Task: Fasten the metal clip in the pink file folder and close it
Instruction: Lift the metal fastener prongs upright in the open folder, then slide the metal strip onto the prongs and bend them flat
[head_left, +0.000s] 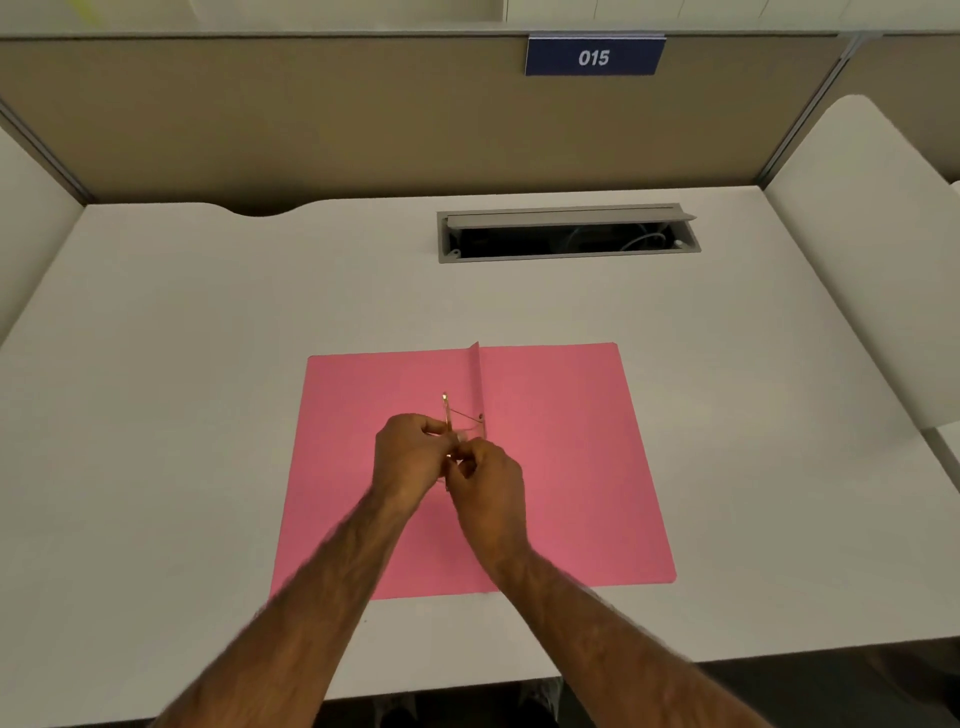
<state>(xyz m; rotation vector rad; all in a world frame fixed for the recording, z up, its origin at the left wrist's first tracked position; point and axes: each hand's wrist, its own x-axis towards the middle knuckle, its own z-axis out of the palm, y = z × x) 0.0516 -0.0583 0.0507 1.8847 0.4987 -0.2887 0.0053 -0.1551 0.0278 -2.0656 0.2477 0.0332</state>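
Folder lay open, clip unfastened.
Left hand and right hand both pinched the clip near the spine; fastening looked underway, closing remained.

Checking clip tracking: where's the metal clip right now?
In the head view, the metal clip sits just left of the centre fold of the open pink file folder, pinched between the left hand and right hand on the desk.
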